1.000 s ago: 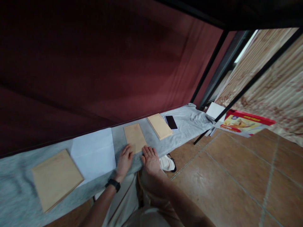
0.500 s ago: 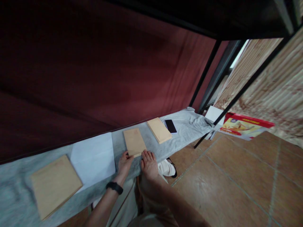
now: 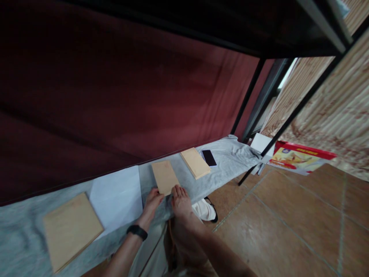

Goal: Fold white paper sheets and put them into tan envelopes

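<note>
A small tan envelope [image 3: 164, 176] lies flat on the grey cloth-covered surface [image 3: 221, 163]. My left hand [image 3: 152, 201] sits at its near left corner, fingertips pinching or touching that edge. Beside it, my right hand [image 3: 180, 201] rests flat on the cloth at the envelope's near right corner, fingers together. A black watch [image 3: 137, 231] is on my left wrist.
A white sheet [image 3: 117, 195] and a large tan envelope stack [image 3: 71, 228] lie to the left. Further right are another tan stack [image 3: 195, 162] and a black phone [image 3: 208, 157]. Black frame posts [image 3: 248, 99], a red box [image 3: 300, 157] and tiled floor [image 3: 288, 231] are at right.
My hands have slid slightly back toward the near edge of the small envelope, the left one now at its corner. The view has tilted a little.
</note>
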`<state>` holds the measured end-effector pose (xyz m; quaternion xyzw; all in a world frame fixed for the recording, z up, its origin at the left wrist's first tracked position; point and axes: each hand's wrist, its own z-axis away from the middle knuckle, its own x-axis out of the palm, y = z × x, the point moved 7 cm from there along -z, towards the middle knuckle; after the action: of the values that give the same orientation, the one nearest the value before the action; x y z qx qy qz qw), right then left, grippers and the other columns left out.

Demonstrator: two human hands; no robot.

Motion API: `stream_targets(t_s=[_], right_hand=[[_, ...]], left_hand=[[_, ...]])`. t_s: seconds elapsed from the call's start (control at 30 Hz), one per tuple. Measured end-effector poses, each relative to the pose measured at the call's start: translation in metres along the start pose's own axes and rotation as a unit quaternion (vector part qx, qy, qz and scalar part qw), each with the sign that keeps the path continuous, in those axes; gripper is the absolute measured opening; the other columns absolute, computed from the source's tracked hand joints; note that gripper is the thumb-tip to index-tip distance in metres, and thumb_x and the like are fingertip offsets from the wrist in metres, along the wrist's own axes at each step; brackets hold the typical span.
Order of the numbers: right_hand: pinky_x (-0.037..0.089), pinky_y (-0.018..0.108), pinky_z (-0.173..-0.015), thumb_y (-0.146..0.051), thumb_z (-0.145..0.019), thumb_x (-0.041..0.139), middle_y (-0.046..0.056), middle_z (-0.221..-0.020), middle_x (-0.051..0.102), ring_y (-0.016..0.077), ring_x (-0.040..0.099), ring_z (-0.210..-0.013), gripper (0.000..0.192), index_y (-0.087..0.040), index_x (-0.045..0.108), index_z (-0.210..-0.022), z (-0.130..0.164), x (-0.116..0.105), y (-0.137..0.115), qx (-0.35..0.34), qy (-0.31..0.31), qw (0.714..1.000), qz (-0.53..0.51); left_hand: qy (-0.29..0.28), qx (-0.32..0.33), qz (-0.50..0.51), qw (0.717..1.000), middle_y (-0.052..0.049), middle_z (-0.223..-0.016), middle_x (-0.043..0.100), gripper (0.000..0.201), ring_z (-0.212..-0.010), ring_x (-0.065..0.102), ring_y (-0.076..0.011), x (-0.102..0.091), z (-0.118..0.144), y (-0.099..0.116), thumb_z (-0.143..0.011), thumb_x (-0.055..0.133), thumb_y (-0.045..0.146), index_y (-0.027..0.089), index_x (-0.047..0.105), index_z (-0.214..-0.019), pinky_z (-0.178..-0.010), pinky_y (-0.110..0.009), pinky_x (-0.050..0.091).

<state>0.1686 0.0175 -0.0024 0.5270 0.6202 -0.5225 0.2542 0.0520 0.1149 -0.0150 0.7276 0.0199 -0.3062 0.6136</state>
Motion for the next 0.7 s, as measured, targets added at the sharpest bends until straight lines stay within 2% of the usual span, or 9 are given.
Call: stream_targets(t_s=[0.1,0.2,0.3,0.37,0.43,0.57,0.63,0.67,0.7], right_hand=[[0.047,0.04,-0.106,-0.012,-0.093,0.054,0.017,-0.136,0.066,0.028,0.064,-0.122,0.04,-0.019,0.062,-0.132,-0.011,-0.016,0.004,0.041,0.009,0.995,-0.094],[0.051,0.034,-0.09,-0.014,-0.094,0.053,0.013,-0.107,0.075,0.0253,0.071,-0.101,0.025,-0.02,0.068,-0.113,-0.023,-0.029,0.023,0.117,0.033,0.959,-0.255],[0.053,0.033,-0.075,-0.024,-0.095,0.051,0.008,-0.082,0.071,0.023,0.069,-0.081,0.016,-0.02,0.065,-0.089,-0.026,-0.029,0.049,0.225,0.081,0.867,-0.436],[0.055,0.032,-0.067,-0.034,-0.095,0.048,0.005,-0.072,0.066,0.0205,0.067,-0.07,0.022,-0.021,0.059,-0.08,-0.024,-0.023,0.053,0.248,0.083,0.828,-0.496],[0.058,0.032,-0.064,-0.044,-0.092,0.052,0.003,-0.067,0.062,0.0189,0.065,-0.064,0.027,-0.023,0.056,-0.077,-0.015,-0.013,0.048,0.26,0.078,0.788,-0.553],[0.062,0.034,-0.073,-0.052,-0.082,0.065,0.004,-0.075,0.067,0.0181,0.068,-0.069,0.03,-0.023,0.057,-0.082,0.008,0.007,0.029,0.281,0.071,0.709,-0.643],[0.062,0.034,-0.078,-0.048,-0.076,0.072,0.005,-0.082,0.071,0.0185,0.071,-0.075,0.029,-0.023,0.061,-0.085,0.017,0.019,0.023,0.311,0.057,0.634,-0.706],[0.062,0.035,-0.079,-0.047,-0.076,0.074,0.005,-0.083,0.072,0.0191,0.071,-0.076,0.028,-0.024,0.062,-0.085,0.02,0.024,0.021,0.32,0.042,0.614,-0.721],[0.062,0.036,-0.079,-0.047,-0.076,0.073,0.006,-0.084,0.073,0.0202,0.072,-0.077,0.027,-0.023,0.063,-0.086,0.021,0.026,0.021,0.324,0.023,0.609,-0.724]], left_hand=[[0.002,-0.031,0.054,0.998,-0.007,-0.087,0.074,0.032,-0.075,0.072,-0.0232,0.0,0.002,0.021,-0.082,0.053,0.031,0.019,0.061,-0.11,-0.062,-0.036,0.057],[-0.006,-0.031,0.107,0.994,-0.007,-0.101,0.075,0.041,-0.09,0.073,-0.0227,0.002,0.003,0.046,-0.088,0.056,0.041,0.022,0.056,-0.124,-0.074,-0.036,0.06],[0.019,-0.059,0.189,0.98,-0.01,-0.12,0.071,0.052,-0.111,0.07,-0.025,0.002,0.007,0.054,-0.09,0.058,0.053,0.023,0.053,-0.132,-0.082,-0.035,0.06],[0.048,-0.11,0.209,0.971,-0.013,-0.126,0.069,0.055,-0.115,0.068,-0.0262,0.003,0.014,0.047,-0.088,0.061,0.057,0.022,0.054,-0.13,-0.082,-0.034,0.06],[0.046,-0.156,0.234,0.959,-0.015,-0.127,0.069,0.058,-0.112,0.069,-0.0262,0.01,0.023,0.038,-0.083,0.067,0.059,0.021,0.057,-0.126,-0.081,-0.034,0.06],[-0.024,-0.158,0.321,0.933,-0.014,-0.119,0.073,0.06,-0.101,0.072,-0.0244,0.032,0.031,0.041,-0.067,0.083,0.055,0.018,0.068,-0.111,-0.078,-0.032,0.059],[-0.023,-0.152,0.335,0.929,-0.013,-0.108,0.076,0.057,-0.094,0.072,-0.0233,0.032,0.03,0.043,-0.06,0.088,0.048,0.016,0.07,-0.104,-0.074,-0.03,0.058],[-0.017,-0.156,0.334,0.929,-0.012,-0.102,0.077,0.054,-0.088,0.072,-0.0224,0.031,0.028,0.041,-0.059,0.09,0.045,0.015,0.071,-0.1,-0.07,-0.029,0.057],[-0.011,-0.166,0.331,0.929,-0.01,-0.095,0.077,0.05,-0.082,0.072,-0.0211,0.028,0.026,0.038,-0.057,0.09,0.041,0.015,0.071,-0.096,-0.067,-0.028,0.057]])
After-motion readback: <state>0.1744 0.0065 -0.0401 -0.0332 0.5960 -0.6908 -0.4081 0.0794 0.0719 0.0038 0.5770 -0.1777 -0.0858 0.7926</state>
